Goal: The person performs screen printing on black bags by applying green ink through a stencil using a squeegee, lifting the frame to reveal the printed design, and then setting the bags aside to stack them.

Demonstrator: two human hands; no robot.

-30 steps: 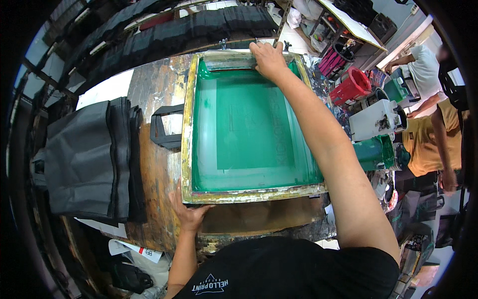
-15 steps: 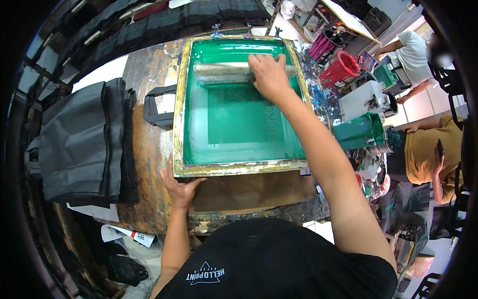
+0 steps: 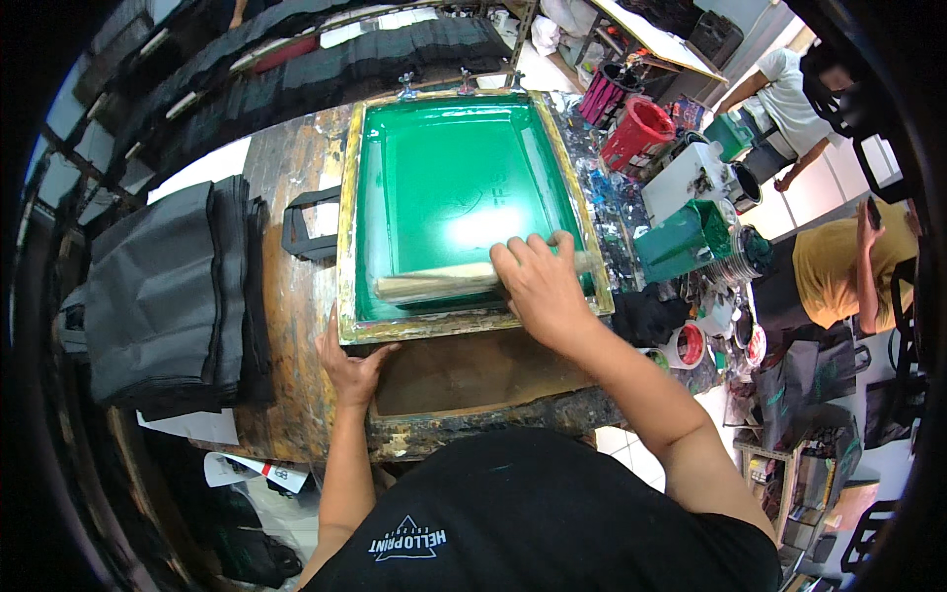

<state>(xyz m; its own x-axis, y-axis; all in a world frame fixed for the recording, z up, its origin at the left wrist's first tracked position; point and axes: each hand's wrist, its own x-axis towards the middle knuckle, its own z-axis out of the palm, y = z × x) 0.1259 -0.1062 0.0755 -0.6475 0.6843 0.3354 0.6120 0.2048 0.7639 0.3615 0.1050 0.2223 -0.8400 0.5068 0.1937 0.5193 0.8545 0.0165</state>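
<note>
A squeegee with a wooden handle (image 3: 434, 282) lies across the near part of a printing screen. My right hand (image 3: 541, 286) is closed over the right part of its handle. Wet green ink (image 3: 444, 168) covers the mesh, with faint marks showing in it. My left hand (image 3: 353, 370) grips the near left corner of the screen's paint-stained frame (image 3: 347, 227), thumb along the near edge; some fingertips are hidden. From under the frame's left side a black bag handle (image 3: 296, 232) sticks out. Clamps (image 3: 464, 83) sit at the frame's far edge.
A stack of black bags (image 3: 153, 296) lies left on the stained wooden table (image 3: 296, 395). Along the right stand a red bucket (image 3: 639, 128), a green ink container (image 3: 681, 242) and several pots. Two people stand beyond them, one holding a phone. More black bags (image 3: 395, 74) fill racks behind.
My right hand has drawn the squeegee from the far part of the screen toward me, leaving bright green ink behind it. My left hand stays at the corner.
</note>
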